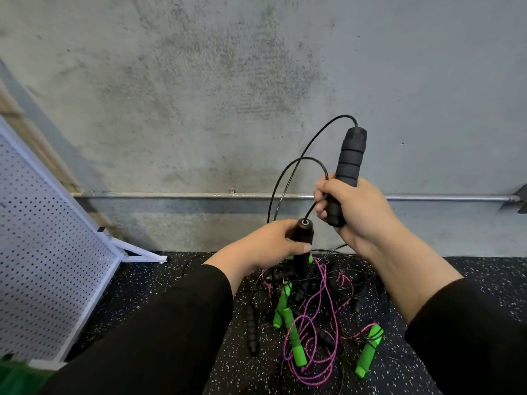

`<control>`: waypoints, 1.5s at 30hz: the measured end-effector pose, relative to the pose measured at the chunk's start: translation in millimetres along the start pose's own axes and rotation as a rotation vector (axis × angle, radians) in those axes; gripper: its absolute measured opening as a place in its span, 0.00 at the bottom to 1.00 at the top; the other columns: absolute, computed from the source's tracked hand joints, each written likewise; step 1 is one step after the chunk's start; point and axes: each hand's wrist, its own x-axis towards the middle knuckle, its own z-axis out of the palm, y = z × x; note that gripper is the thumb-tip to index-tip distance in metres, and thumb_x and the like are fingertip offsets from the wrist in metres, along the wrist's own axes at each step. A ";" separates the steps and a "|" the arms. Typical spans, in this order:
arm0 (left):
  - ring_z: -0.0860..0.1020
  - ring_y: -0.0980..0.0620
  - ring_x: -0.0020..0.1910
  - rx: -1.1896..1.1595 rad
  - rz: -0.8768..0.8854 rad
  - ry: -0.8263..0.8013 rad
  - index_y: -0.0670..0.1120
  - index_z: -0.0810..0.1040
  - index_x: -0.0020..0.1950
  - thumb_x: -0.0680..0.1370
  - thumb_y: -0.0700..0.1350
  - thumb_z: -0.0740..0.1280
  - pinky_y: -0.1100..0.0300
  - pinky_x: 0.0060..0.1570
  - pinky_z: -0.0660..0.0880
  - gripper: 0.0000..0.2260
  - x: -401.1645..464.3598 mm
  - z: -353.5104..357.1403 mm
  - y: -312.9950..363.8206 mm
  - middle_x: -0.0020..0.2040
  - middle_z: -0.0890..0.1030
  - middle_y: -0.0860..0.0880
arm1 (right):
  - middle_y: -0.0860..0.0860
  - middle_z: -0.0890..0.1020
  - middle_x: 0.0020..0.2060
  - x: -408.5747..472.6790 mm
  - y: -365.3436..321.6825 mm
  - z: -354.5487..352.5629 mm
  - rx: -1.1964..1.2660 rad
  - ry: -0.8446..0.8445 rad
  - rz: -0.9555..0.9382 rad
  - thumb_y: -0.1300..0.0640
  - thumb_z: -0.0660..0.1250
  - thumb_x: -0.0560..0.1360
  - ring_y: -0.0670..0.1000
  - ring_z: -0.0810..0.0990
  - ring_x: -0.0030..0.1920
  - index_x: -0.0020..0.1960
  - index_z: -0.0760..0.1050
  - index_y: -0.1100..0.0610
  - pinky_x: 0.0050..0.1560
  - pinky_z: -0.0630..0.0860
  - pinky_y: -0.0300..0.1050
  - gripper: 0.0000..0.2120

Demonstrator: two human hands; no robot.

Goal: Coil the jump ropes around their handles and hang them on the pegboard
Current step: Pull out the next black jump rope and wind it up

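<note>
A grey concrete wall (228, 81) fills the upper part of the view, with darker stains in the middle. A thin metal pipe (185, 195) runs horizontally along the wall, fixed by a small clip (232, 191). At the right edge, a dark object (520, 199) touches the end of the pipe; what it is, I cannot tell. The floor (484, 269) is black rubber with white speckles. A blurred green thing (17, 377) sits in the bottom left corner.

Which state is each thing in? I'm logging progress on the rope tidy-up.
Left hand: grips one black handle.
Right hand: grips the other black handle, upright.
Black rope: looped between them, not coiled.
Floor ropes: tangled pile.
Pegboard: leaning, no ropes visible on it.
</note>
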 end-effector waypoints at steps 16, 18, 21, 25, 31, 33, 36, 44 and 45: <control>0.81 0.50 0.35 -0.830 -0.073 0.226 0.44 0.79 0.57 0.81 0.50 0.71 0.59 0.35 0.78 0.11 -3.6 -19.4 9.8 0.44 0.81 0.47 | 0.53 0.84 0.41 -5.2 21.8 -2.5 -0.753 -0.056 0.036 0.50 0.68 0.80 0.49 0.81 0.37 0.53 0.79 0.52 0.33 0.75 0.36 0.06; 0.79 0.52 0.35 -0.799 -0.058 0.266 0.46 0.79 0.55 0.80 0.51 0.71 0.59 0.35 0.76 0.10 -2.9 -19.9 9.2 0.43 0.81 0.49 | 0.58 0.85 0.47 -6.5 24.1 -0.4 -0.581 -0.099 0.139 0.50 0.67 0.81 0.55 0.86 0.41 0.56 0.77 0.52 0.38 0.81 0.45 0.08; 0.79 0.52 0.37 -0.794 -0.043 0.296 0.46 0.79 0.55 0.80 0.52 0.70 0.58 0.36 0.74 0.11 -3.4 -21.1 9.9 0.43 0.82 0.50 | 0.64 0.84 0.51 -10.1 21.3 1.1 -0.332 -0.194 0.273 0.54 0.67 0.81 0.62 0.87 0.44 0.62 0.74 0.56 0.43 0.84 0.54 0.11; 0.80 0.51 0.41 -0.900 0.016 0.233 0.45 0.80 0.56 0.80 0.53 0.70 0.57 0.38 0.75 0.12 -6.7 -23.7 15.1 0.46 0.83 0.48 | 0.64 0.84 0.49 -11.7 16.5 -0.6 -0.253 -0.290 0.291 0.57 0.68 0.81 0.58 0.83 0.39 0.66 0.74 0.56 0.36 0.81 0.47 0.14; 0.77 0.48 0.36 -1.171 -0.005 0.093 0.43 0.77 0.59 0.77 0.54 0.73 0.61 0.25 0.70 0.18 -10.1 -21.2 24.6 0.48 0.79 0.41 | 0.66 0.82 0.48 -21.6 7.9 1.2 -0.122 -0.445 0.377 0.52 0.67 0.77 0.57 0.81 0.38 0.64 0.73 0.62 0.34 0.80 0.45 0.19; 0.71 0.49 0.27 -1.140 -0.024 0.082 0.43 0.77 0.52 0.78 0.53 0.70 0.62 0.22 0.62 0.14 -12.0 -20.3 28.1 0.40 0.79 0.43 | 0.67 0.81 0.50 -23.4 5.8 1.3 -0.073 -0.452 0.407 0.46 0.63 0.79 0.58 0.80 0.39 0.65 0.74 0.63 0.35 0.81 0.47 0.23; 0.64 0.52 0.21 -1.127 -0.032 0.091 0.45 0.76 0.46 0.79 0.54 0.68 0.64 0.20 0.59 0.12 -16.6 -21.4 35.9 0.36 0.74 0.45 | 0.70 0.81 0.53 -25.6 4.4 -0.1 0.058 -0.449 0.476 0.38 0.57 0.80 0.61 0.81 0.40 0.64 0.79 0.62 0.40 0.83 0.52 0.30; 0.76 0.50 0.32 -0.701 -0.039 0.327 0.43 0.81 0.46 0.78 0.65 0.66 0.56 0.31 0.73 0.24 -27.3 -31.8 46.8 0.36 0.80 0.47 | 0.60 0.77 0.46 -31.5 7.9 -3.1 0.274 -0.477 0.493 0.42 0.59 0.81 0.53 0.72 0.33 0.71 0.74 0.61 0.29 0.67 0.41 0.28; 0.76 0.50 0.31 -0.522 -0.026 0.506 0.42 0.80 0.40 0.79 0.66 0.63 0.54 0.34 0.74 0.28 -30.0 -35.6 45.5 0.33 0.79 0.47 | 0.60 0.77 0.46 -31.0 8.0 -5.9 0.280 -0.484 0.481 0.42 0.58 0.82 0.52 0.71 0.32 0.71 0.74 0.61 0.29 0.66 0.41 0.28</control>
